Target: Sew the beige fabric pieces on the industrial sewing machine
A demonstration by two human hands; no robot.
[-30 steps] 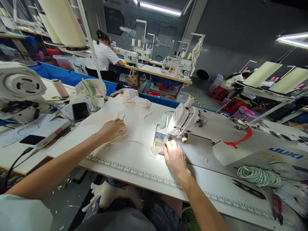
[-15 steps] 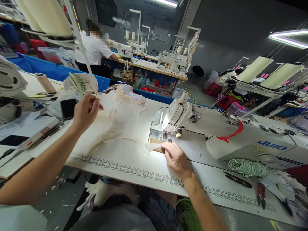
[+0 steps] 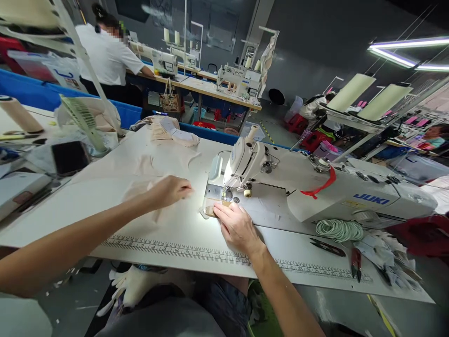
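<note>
Seemingly flat and open, the right hand [image 3: 236, 227] presses a small piece [image 3: 209, 211] just before the needle [image 3: 228, 193], while the left hand [image 3: 170, 191], nearer the cloth [image 3: 140, 189], reaches over it loosely open, apparently empty.

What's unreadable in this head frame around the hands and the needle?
- Needle: too small, glare from the sewing machine lamp.
- Left hand: motion-blurred; whether its fingers pinch the cloth piece is unclear.
- Right hand: covers most of the small piece by the needle plate.
- Ruler marks on table edge: too small.
</note>
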